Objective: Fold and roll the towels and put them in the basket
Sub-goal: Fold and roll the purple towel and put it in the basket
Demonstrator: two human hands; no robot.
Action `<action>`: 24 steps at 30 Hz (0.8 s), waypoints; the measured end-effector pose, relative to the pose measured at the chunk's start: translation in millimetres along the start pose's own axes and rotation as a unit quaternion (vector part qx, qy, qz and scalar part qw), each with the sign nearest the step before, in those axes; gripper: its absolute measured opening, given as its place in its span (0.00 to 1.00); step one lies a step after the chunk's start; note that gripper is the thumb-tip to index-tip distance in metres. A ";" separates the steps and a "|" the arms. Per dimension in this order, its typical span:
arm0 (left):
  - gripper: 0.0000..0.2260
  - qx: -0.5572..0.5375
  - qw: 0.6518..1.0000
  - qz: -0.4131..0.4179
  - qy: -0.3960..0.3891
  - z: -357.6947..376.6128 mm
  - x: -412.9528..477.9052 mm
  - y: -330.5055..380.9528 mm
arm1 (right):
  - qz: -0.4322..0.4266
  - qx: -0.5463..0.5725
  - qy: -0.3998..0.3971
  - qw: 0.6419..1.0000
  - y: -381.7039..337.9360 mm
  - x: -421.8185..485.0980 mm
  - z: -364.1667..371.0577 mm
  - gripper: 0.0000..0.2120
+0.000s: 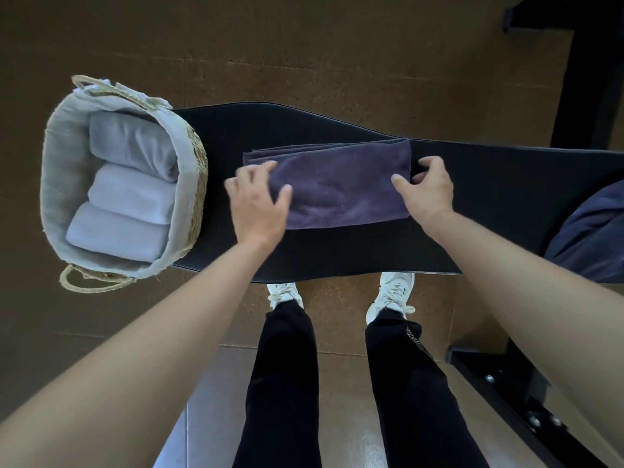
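The folded dark purple towel (337, 187) lies flat mid-worktop (489, 197), just right of the lined wicker basket (197, 184), which holds three rolled pale towels (131, 194). The left hand (256, 204) rests spread-fingered on its left end; the right hand (429, 187) curls round the right end, thumb on top. Being soft, light and floppy, it likely rolls best from one short end, with the layers pinned together.

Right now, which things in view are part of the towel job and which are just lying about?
Job: purple towel, left hand, right hand, lined wicker basket, three rolled pale towels, black mat.
Idle: black metal frame; dark blue cloth at right edge, possibly another towel.
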State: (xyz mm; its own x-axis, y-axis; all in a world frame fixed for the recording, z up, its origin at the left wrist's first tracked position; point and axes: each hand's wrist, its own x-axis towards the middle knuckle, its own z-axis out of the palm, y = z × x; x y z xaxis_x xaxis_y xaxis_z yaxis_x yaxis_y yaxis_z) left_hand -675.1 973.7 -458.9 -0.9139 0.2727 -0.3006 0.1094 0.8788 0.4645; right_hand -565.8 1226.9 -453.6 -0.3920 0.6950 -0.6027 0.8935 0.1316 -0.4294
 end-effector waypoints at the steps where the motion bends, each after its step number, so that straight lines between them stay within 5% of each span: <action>1: 0.22 0.018 0.998 0.054 -0.023 5.3 -6.5 1.6 | 0.000 -0.002 -0.011 1.000 0.6 -2.0 3.3 0.25; 4: 0.24 0.083 0.983 0.129 -0.101 19.9 -19.8 7.2 | -0.006 -0.021 -0.037 0.999 1.3 -6.2 14.4 0.24; 15: 0.26 0.145 0.974 0.056 -0.163 38.1 -70.2 19.2 | 0.051 -0.020 -0.090 0.994 44.8 -40.4 6.0 0.11; 24: 0.54 0.239 0.941 0.069 -0.231 36.2 -33.7 36.2 | -0.007 0.076 -0.101 0.992 42.8 -57.8 -13.3 0.09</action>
State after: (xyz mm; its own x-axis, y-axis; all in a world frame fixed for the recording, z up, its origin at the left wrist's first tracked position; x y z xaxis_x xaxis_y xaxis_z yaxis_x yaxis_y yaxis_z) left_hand -626.2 1010.5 -462.1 -0.6231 0.4411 -0.6458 0.4792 0.8679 0.1304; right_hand -502.1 1201.7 -428.3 -0.4542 0.5364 -0.7113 0.8502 0.0224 -0.5260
